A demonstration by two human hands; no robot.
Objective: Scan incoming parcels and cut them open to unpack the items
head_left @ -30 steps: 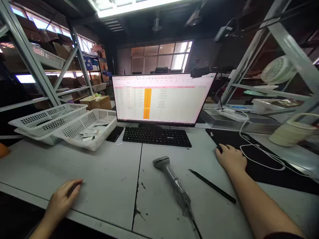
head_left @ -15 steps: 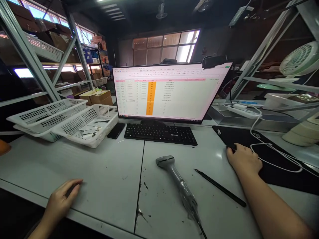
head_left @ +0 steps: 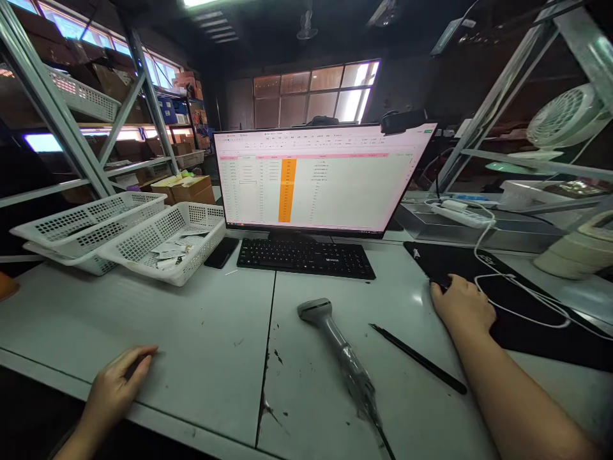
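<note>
My left hand (head_left: 115, 380) rests on the table's front edge at the left, thumb and fingers apart, with nothing in it. At the right, my right hand (head_left: 463, 305) lies over a dark computer mouse (head_left: 441, 284) on a black mouse pad (head_left: 541, 342); the hand covers most of the mouse. A monitor (head_left: 316, 185) shows a spreadsheet with an orange column. Before it sits a black keyboard (head_left: 306, 257). Between my hands lie a grey barcode scanner (head_left: 342, 354), wrapped in clear plastic at its handle, and a black pen (head_left: 416, 358).
White perforated baskets (head_left: 167, 271) stand at the left, the nearest holding small packets. A black phone (head_left: 221, 252) lies beside it. White cables (head_left: 522, 306) cross the mouse pad. A power strip (head_left: 464, 214), a roll of tape (head_left: 582, 246) and a small fan (head_left: 560, 118) are at the right.
The spreadsheet rows and the outlined cell have shifted up on the monitor. The whole view has moved slightly. Both hands keep their places.
</note>
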